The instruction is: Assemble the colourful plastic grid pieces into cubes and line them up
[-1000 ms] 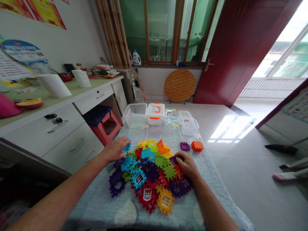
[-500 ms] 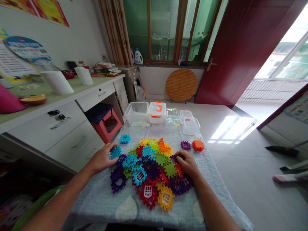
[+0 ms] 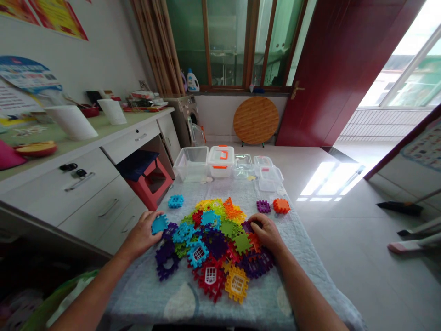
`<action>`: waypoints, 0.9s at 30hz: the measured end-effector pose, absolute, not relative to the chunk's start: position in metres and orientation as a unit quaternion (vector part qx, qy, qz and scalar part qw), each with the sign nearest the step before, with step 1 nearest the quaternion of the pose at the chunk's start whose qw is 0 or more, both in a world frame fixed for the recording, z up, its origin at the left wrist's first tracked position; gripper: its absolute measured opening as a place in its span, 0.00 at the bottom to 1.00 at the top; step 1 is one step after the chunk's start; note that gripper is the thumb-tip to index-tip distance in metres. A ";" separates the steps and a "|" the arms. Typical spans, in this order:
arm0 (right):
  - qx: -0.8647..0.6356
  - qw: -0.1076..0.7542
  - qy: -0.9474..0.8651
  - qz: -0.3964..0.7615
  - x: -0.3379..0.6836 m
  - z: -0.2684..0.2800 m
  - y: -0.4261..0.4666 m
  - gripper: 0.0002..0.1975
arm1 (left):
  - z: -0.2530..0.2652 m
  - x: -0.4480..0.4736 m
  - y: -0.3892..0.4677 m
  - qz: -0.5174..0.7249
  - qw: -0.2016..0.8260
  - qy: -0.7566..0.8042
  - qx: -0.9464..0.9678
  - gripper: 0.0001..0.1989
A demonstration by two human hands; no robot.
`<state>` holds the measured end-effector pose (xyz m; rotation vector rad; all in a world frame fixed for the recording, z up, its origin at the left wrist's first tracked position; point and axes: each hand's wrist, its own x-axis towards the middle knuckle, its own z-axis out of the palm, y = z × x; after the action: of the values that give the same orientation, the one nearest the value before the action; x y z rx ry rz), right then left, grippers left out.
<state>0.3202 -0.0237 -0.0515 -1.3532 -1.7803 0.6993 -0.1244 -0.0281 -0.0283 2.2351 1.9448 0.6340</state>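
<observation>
A heap of toothed plastic building pieces in many colours lies on the cloth-covered table (image 3: 144,289). My left hand (image 3: 142,233) grips a light-blue square building piece (image 3: 160,224) at the heap's left edge, thumb and fingers on its sides. On the right side of the heap, my right hand (image 3: 265,231) is closed around a purple building piece (image 3: 246,226), whose far part the fingers hide. Nearest me lie a red piece (image 3: 215,290) and a yellow piece (image 3: 237,283), each with a window grid.
Apart from the heap lie a blue stack (image 3: 176,201), a purple stack (image 3: 263,207) and an orange stack (image 3: 281,206). Clear plastic boxes line the far end, among them an open bin (image 3: 191,171) and a lidded box (image 3: 221,168). A red stool (image 3: 155,184) stands left.
My left hand and the light-blue piece have shifted slightly left and toward me, and the piece looks turned flatter. The view has swung a little right. My right hand stays at the purple piece.
</observation>
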 end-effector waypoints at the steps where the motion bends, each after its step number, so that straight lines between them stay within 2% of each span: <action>1: -0.531 0.389 -0.701 0.275 0.320 -0.051 -0.024 0.09 | -0.030 -0.124 -0.028 0.218 0.050 0.645 0.731 0.24; 9: -0.534 0.387 -0.700 0.275 0.321 -0.052 -0.024 0.10 | -0.027 -0.117 -0.026 0.253 0.030 0.682 0.686 0.20; 15: -0.532 0.386 -0.701 0.278 0.321 -0.051 -0.024 0.10 | -0.020 -0.115 -0.017 0.222 0.015 0.681 0.698 0.14; 19: -0.535 0.386 -0.697 0.280 0.321 -0.050 -0.024 0.10 | -0.018 -0.119 -0.019 0.180 0.076 0.641 0.743 0.12; 24: -0.535 0.388 -0.696 0.281 0.321 -0.050 -0.024 0.10 | -0.015 -0.132 -0.022 0.161 0.178 0.626 0.742 0.15; 27: -0.536 0.390 -0.694 0.282 0.321 -0.050 -0.024 0.10 | -0.011 -0.139 -0.018 0.146 0.198 0.619 0.746 0.13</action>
<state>0.3207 -0.0243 -0.0504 -1.3614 -1.7648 0.7166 -0.1392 -0.0179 -0.0112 2.0875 1.7309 0.4094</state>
